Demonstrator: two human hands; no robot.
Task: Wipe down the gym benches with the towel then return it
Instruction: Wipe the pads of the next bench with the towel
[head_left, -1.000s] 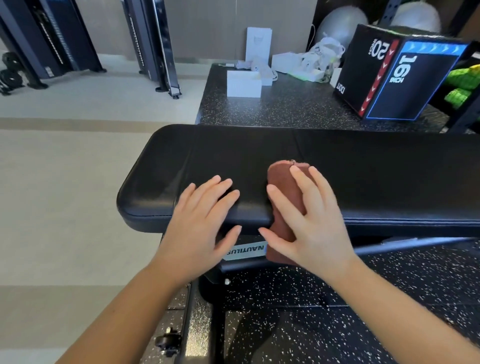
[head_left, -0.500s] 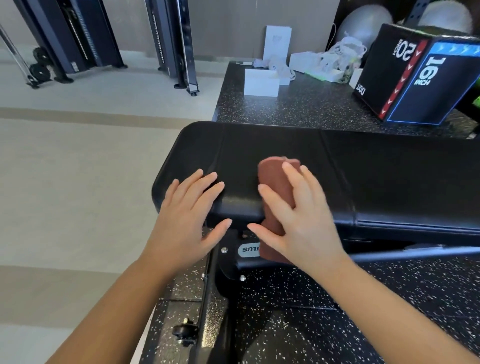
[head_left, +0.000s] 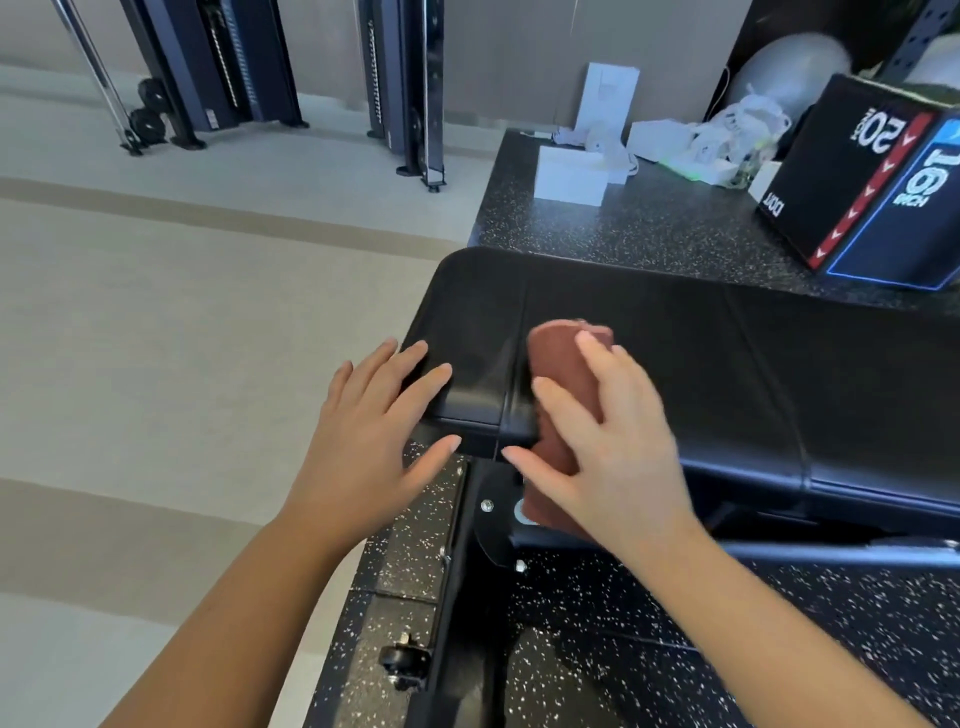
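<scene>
A black padded gym bench (head_left: 753, 384) runs from the middle of the view to the right edge. A folded reddish-brown towel (head_left: 558, 358) lies over the bench's near edge, close to its left end, and hangs down the front. My right hand (head_left: 608, 441) presses flat on the towel, fingers spread over it. My left hand (head_left: 374, 431) is open, its fingertips resting on the left end corner of the bench pad, beside the towel and apart from it.
A black plyo box (head_left: 872, 192) with numbers stands on speckled rubber flooring (head_left: 649, 223) behind the bench, next to white boxes (head_left: 571, 174) and bags. Cable-machine frames (head_left: 410, 88) stand at the back left on pale floor. The bench's steel base and a small wheel (head_left: 402, 660) are below my hands.
Both hands and the towel have slid left along the bench toward its left end. My left hand now reaches the pad's end corner. The view has swung left.
</scene>
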